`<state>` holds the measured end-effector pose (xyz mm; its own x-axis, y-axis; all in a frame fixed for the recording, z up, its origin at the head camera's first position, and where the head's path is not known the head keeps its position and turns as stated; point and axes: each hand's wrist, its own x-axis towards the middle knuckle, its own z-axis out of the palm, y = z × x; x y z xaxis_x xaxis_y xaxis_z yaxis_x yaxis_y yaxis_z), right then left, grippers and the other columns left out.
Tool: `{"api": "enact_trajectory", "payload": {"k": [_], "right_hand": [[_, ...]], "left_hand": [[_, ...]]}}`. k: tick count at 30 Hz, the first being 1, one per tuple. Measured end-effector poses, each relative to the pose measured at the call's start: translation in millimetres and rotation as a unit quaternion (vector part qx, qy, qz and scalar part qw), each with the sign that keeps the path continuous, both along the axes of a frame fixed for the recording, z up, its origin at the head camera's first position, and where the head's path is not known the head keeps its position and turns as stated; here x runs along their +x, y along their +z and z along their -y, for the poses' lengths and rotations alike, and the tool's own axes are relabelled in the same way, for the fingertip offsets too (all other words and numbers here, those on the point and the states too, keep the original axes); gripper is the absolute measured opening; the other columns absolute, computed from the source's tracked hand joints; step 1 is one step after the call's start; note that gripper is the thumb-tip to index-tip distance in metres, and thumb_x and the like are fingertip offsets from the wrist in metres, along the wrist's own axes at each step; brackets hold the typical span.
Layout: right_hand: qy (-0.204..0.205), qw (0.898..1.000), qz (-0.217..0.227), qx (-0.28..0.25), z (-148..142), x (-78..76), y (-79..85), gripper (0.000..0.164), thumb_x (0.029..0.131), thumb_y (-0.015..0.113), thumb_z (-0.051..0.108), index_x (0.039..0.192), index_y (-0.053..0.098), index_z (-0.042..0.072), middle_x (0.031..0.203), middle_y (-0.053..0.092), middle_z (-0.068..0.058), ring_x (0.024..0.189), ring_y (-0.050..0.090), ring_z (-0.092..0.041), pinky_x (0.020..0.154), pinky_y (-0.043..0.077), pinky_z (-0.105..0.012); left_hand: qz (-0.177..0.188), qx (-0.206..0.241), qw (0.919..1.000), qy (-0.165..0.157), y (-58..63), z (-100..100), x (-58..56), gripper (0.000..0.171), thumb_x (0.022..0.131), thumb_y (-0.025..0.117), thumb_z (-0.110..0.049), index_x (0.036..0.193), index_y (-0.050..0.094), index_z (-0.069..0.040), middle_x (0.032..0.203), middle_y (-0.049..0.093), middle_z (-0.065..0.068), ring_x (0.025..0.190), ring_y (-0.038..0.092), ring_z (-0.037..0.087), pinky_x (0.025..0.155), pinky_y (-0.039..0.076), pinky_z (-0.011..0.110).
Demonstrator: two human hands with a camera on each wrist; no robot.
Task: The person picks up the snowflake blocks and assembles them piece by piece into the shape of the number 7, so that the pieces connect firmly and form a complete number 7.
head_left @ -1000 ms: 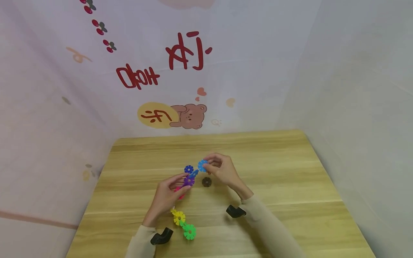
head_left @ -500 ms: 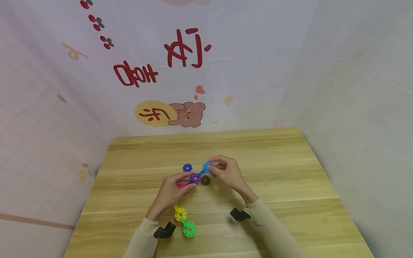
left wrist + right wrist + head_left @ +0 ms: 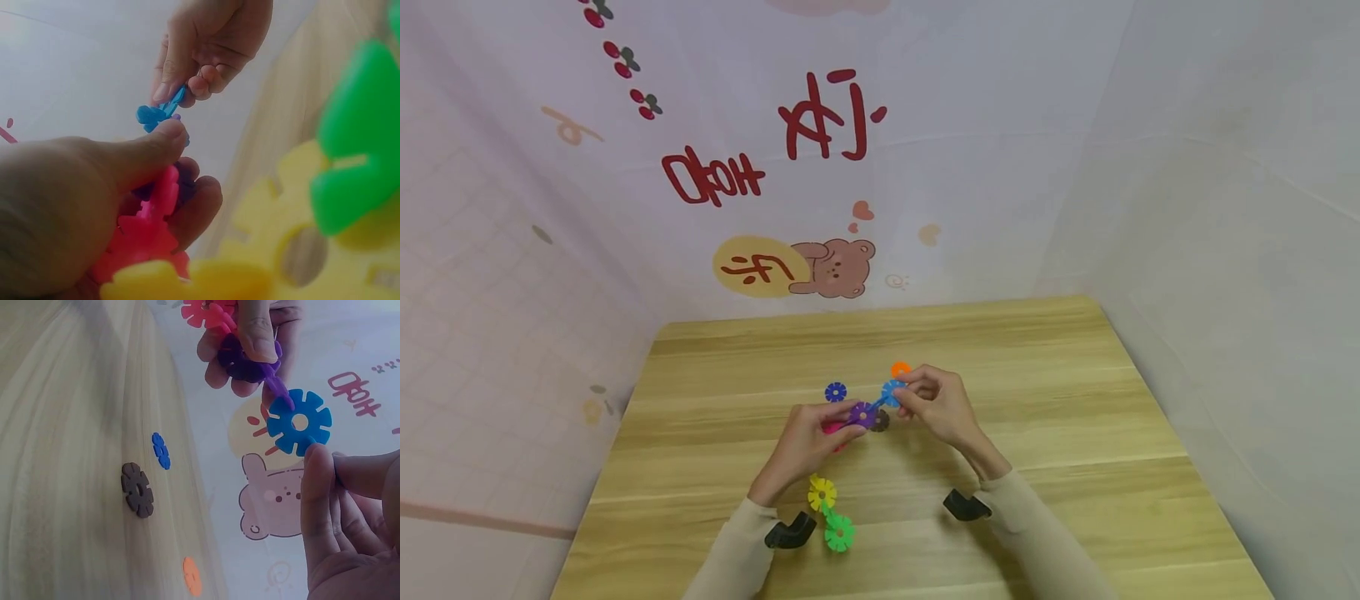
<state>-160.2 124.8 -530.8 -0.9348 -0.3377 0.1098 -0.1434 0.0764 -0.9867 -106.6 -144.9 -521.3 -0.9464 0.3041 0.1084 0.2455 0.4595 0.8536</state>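
Note:
My left hand (image 3: 808, 437) pinches a purple snowflake disc (image 3: 862, 416) between thumb and fingers. That disc belongs to a chain of slotted plastic discs, with a pink disc (image 3: 147, 240), a yellow disc (image 3: 822, 494) and a green disc (image 3: 839, 533) hanging towards the wrist. Beyond the purple, a light blue disc (image 3: 300, 422) is slotted on. My right hand (image 3: 942, 408) pinches another light blue disc (image 3: 892, 392) by its edge, and it meets the chain's blue end. How deep the slots sit is hidden by the fingertips.
Loose on the wooden table (image 3: 1037, 400) lie a dark blue disc (image 3: 836, 392), a brown disc (image 3: 137, 490) and an orange disc (image 3: 901, 370), all around the hands. White printed curtains (image 3: 985, 167) enclose the back and sides.
The right hand's light blue disc, apart from the chain a second ago, now touches its blue end. Both hands have shifted slightly right, and the orange disc shows from behind the right hand.

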Motion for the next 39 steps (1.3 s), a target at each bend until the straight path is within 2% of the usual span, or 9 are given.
{"api": "enact_trajectory", "payload": {"k": [7,12,18,23,27,31,33,36,39], "right_hand": [[0.018,1.0,0.002,-0.016,-4,1.4,-4.9,0.018,0.105,0.078,0.0,0.121,0.075,-0.008,0.101,0.082,-0.03,0.072,0.081,-0.017,0.074,0.069,-0.061],[0.029,0.999,0.01,-0.021,-8,1.4,-8.0,0.021,0.105,0.077,0.0,0.124,0.074,-0.009,0.104,0.083,-0.031,0.073,0.082,-0.018,0.075,0.069,-0.061],[0.024,0.999,0.015,-0.017,-11,1.8,-10.8,0.021,0.105,0.078,0.0,0.123,0.074,-0.008,0.1,0.082,-0.031,0.072,0.081,-0.02,0.071,0.072,-0.051],[0.042,0.999,0.006,-0.02,-8,4.9,-12.1,0.021,0.106,0.077,0.001,0.125,0.074,-0.008,0.099,0.076,-0.042,0.072,0.082,-0.029,0.071,0.071,-0.055],[0.06,0.998,-0.003,-0.019,-3,7.1,-14.2,0.022,0.107,0.076,0.002,0.127,0.073,-0.007,0.097,0.074,-0.045,0.071,0.08,-0.036,0.07,0.07,-0.06],[0.064,0.998,-0.015,-0.001,-3,6.2,-16.6,0.023,0.11,0.073,0.007,0.13,0.073,-0.005,0.096,0.076,-0.039,0.074,0.076,-0.052,0.07,0.07,-0.059],[0.053,0.998,-0.023,0.011,-5,3.8,-19.0,0.024,0.111,0.072,0.009,0.13,0.073,-0.005,0.097,0.079,-0.034,0.077,0.075,-0.056,0.07,0.071,-0.054],[0.027,0.998,-0.038,0.037,-9,-1.3,-22.4,0.02,0.111,0.073,0.011,0.127,0.075,-0.001,0.098,0.083,-0.027,0.082,0.076,-0.056,0.073,0.072,-0.044],[0.002,0.995,-0.062,0.083,-12,-7.9,-25.8,0.017,0.11,0.075,0.012,0.124,0.078,0.003,0.098,0.084,-0.02,0.085,0.08,-0.049,0.076,0.07,-0.034]], "left_hand": [[-0.013,0.01,0.9997,-0.02,-3.4,-3,-0.6,0.04,0.102,0.085,-0.018,0.138,0.079,-0.001,0.124,0.085,0.02,0.1,0.086,0.021,0.079,0.068,0.02],[-0.027,0.021,0.9991,-0.026,-9.5,-5,-0.8,0.04,0.102,0.085,-0.015,0.138,0.078,0.0,0.125,0.084,0.022,0.103,0.087,0.026,0.082,0.07,0.023],[-0.002,0.014,0.9999,-0.008,-14.6,-10,0.6,0.044,0.101,0.087,-0.02,0.141,0.078,-0.003,0.119,0.087,0.015,0.106,0.086,0.028,0.09,0.071,0.029],[0.013,0.002,0.9999,-0.002,-14.3,-9,2.1,0.046,0.098,0.09,-0.02,0.141,0.078,-0.008,0.129,0.085,0.015,0.108,0.086,0.029,0.091,0.071,0.03],[0.021,0.002,0.9997,-0.008,-13.7,-5,3.9,0.046,0.096,0.093,-0.019,0.14,0.08,-0.014,0.136,0.083,0.012,0.109,0.085,0.027,0.09,0.071,0.027],[0.033,0.004,0.9994,-0.005,-14.1,2,6.9,0.045,0.095,0.094,-0.02,0.138,0.082,-0.014,0.133,0.084,0.011,0.108,0.085,0.026,0.084,0.069,0.021],[0.042,0.001,0.9991,0.005,-14.6,5,8.8,0.045,0.095,0.094,-0.02,0.137,0.082,-0.013,0.131,0.085,0.011,0.106,0.085,0.026,0.08,0.068,0.019],[0.056,-0.003,0.9981,0.026,-15.5,10,11.2,0.045,0.094,0.094,-0.021,0.137,0.082,-0.014,0.132,0.085,0.011,0.104,0.085,0.024,0.077,0.068,0.019],[0.072,-0.002,0.9962,0.049,-16.4,15,13.1,0.045,0.093,0.095,-0.021,0.137,0.083,-0.017,0.129,0.085,0.01,0.103,0.085,0.022,0.074,0.068,0.021]]}}
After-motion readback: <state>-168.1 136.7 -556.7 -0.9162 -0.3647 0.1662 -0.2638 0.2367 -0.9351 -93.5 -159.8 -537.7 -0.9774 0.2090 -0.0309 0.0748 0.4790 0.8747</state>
